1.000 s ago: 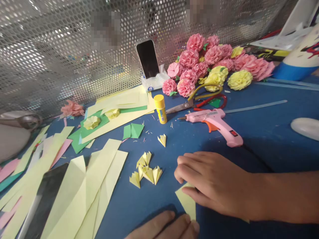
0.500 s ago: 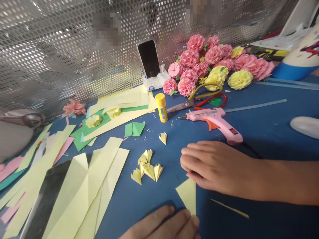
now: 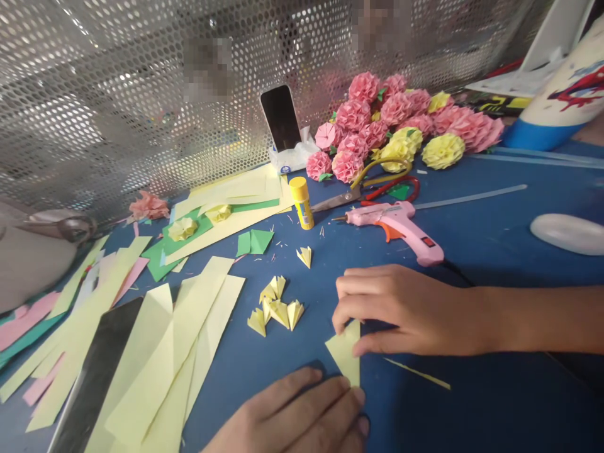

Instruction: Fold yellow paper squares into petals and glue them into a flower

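Note:
A folded triangle of pale yellow paper [image 3: 344, 357] lies on the blue table between my hands. My right hand [image 3: 401, 308] has its fingertips on the top of the paper and its thumb at the right edge, gripping it. From the bottom edge, my left hand [image 3: 297, 412] holds the paper's lower tip under its fingertips; its thumb is hidden. Left of the paper sits a cluster of small folded yellow pieces [image 3: 278, 311], with one more folded piece [image 3: 305, 257] above. A thin yellow paper sliver [image 3: 419, 374] lies to the right.
A pink glue gun [image 3: 396, 226], scissors [image 3: 342, 198] and a glue stick [image 3: 302, 204] lie or stand beyond my hands. Paper flowers [image 3: 372, 129] are piled behind. Yellow strips [image 3: 198, 340] cover the left side. A phone [image 3: 280, 119] leans near the perforated metal panel [image 3: 127, 126].
My right hand's fingers have lifted from lying flat and bent, thumb apart, onto the paper's upper end. My left hand still touches the lower tip. The view has shifted slightly.

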### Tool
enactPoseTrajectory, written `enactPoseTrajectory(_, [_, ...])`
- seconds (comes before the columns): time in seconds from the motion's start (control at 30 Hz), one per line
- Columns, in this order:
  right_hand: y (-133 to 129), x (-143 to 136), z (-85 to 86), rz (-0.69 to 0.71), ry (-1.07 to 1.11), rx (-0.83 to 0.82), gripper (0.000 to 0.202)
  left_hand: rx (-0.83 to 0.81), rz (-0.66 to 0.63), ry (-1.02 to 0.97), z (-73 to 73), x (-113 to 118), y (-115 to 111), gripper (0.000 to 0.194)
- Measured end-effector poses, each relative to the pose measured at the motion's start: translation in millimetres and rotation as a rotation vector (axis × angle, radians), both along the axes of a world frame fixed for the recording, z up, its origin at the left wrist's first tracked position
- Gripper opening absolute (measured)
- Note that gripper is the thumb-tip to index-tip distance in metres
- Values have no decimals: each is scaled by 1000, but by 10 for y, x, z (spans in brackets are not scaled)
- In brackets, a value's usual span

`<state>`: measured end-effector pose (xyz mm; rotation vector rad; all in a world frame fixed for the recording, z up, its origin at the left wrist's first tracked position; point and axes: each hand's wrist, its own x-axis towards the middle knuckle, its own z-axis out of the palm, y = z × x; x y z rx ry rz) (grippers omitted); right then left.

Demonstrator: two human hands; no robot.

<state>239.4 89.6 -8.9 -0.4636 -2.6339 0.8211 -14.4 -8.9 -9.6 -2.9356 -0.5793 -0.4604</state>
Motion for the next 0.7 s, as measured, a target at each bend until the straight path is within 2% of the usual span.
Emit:
enactPoseTrajectory(0.03, [-22,-7,-6,27,11,17,12,37,7,-167,-50,6,-8,41])
enactPoseTrajectory(0.1, [-68,-22,-16,59,40,57,8,-67,20,-244,-121,21,-19,35])
enactPoseTrajectory(0.17, [-109,-36,-16,78,77,88,13,-175,37,-310,-124,43,-22,29])
enactPoseTrajectory(0.27, [-156,-54,5,97,129,118,18,-295,235,-429,-23,101,-15,16])
enactPoseTrajectory(0.33, [-183,-63,19,105,161,117,19,-383,420,-429,58,158,-1,11])
enactPoseTrajectory(0.4, [-207,-68,29,106,194,108,18,-485,542,-365,114,216,15,21])
enactPoseTrajectory(0.53, [-231,-63,54,96,237,0,18,-556,610,-263,150,275,29,32])
enactPoseTrajectory(0.7, [-212,-37,107,80,185,-131,16,-602,669,-335,133,243,16,22])
